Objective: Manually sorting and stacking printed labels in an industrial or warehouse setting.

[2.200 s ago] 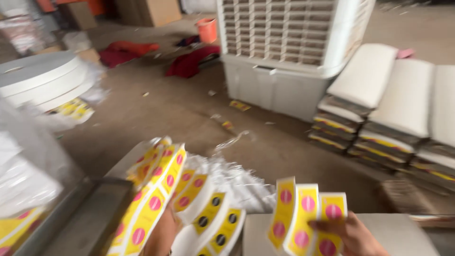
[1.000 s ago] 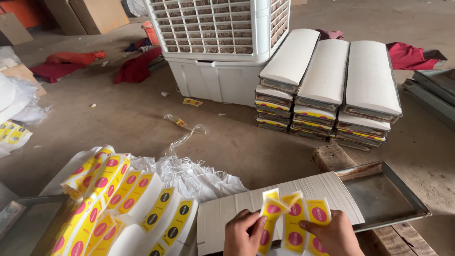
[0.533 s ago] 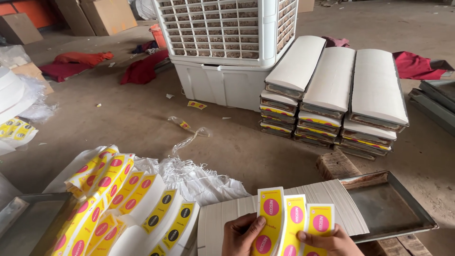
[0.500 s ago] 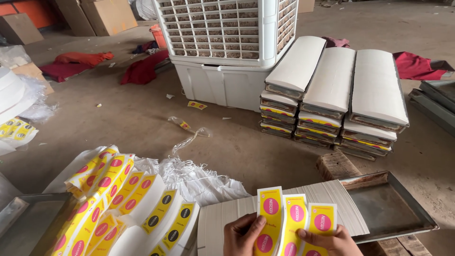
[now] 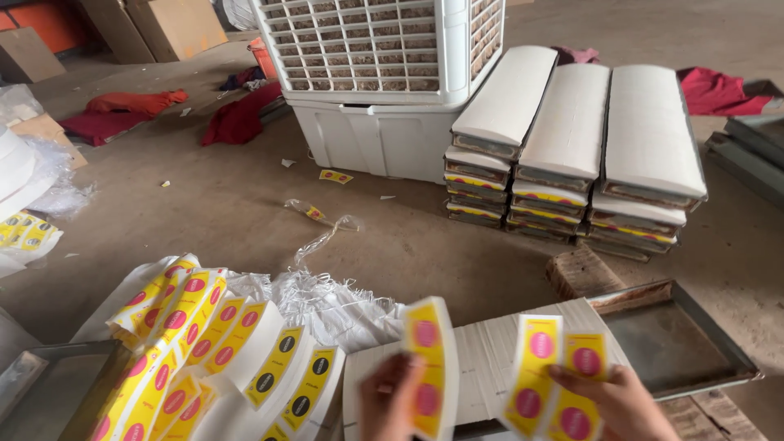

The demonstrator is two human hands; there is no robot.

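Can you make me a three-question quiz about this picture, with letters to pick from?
1. Where is the metal tray?
A. right of the hands
B. on the white cooler
C. under the red cloth

2. What colour are the dots on the cards in the right hand?
A. green
B. pink
C. blue

3. What is the left hand doing?
A. resting flat, empty
B. holding one yellow card stack apart
C. lifting the tray

Answers: 1 A, it lies at lower right. 2 B, pink circles on yellow. 3 B, fingers grip that stack.

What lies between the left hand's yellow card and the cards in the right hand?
In the head view, only the white sheet stack beneath shows between the left-hand card and right-hand cards.
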